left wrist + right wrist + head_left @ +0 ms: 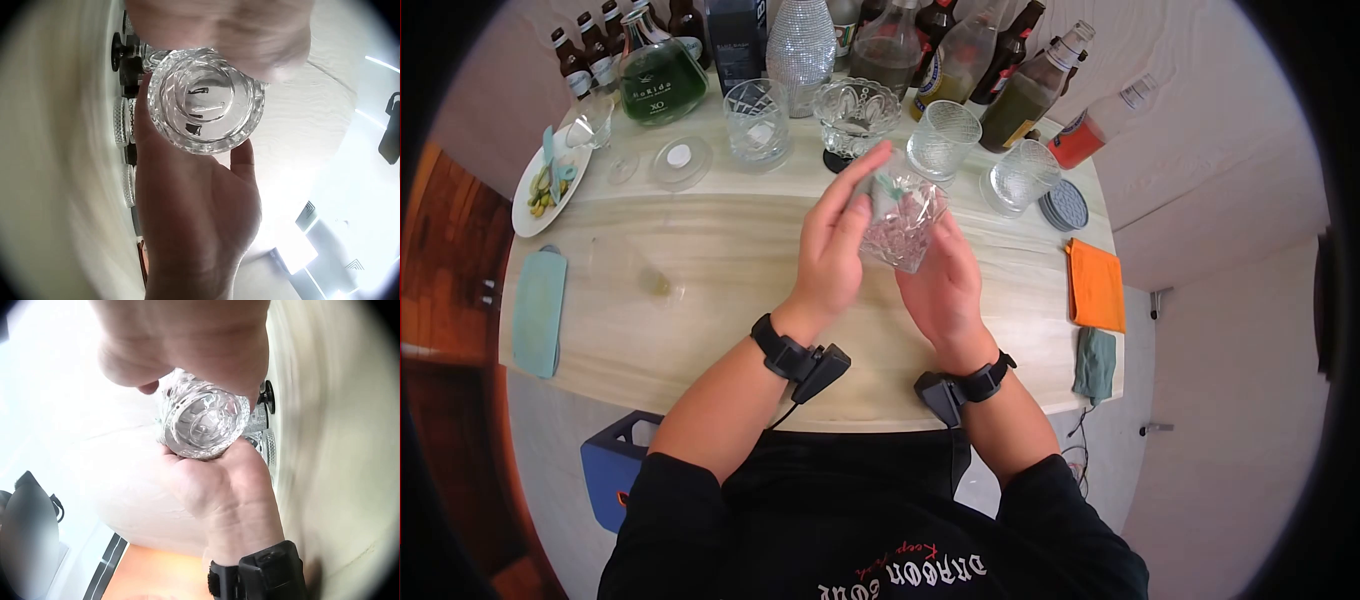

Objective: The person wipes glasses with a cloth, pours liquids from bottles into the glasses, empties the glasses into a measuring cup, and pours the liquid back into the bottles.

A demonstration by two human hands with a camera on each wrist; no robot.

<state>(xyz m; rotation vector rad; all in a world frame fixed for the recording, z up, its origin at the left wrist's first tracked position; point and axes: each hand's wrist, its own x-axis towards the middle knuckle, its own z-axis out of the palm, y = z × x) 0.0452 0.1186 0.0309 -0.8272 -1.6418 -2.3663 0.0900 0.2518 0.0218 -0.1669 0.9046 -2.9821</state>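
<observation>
A clear cut-glass tumbler (908, 225) is held above the table between both hands, tilted, with its thick round base (206, 100) facing the wrist cameras. My left hand (832, 245) grips it from the left, fingers running up its side and thumb against the glass. From the right, my right hand (945, 285) holds the same tumbler; its thumb and fingers lie on opposite sides of the glass in the left wrist view. Part of the right fingers is hidden behind it. A greenish patch shows through the glass near its upper end.
Beyond the hands stand a footed glass bowl (858, 112), a tumbler (757, 130) and two textured glasses, with bottles (1035, 95) and a green decanter (662, 90) behind. Coasters (1063, 206) and an orange cloth (1095, 290) lie right; a white plate (525, 218) and teal mat (540, 315) left.
</observation>
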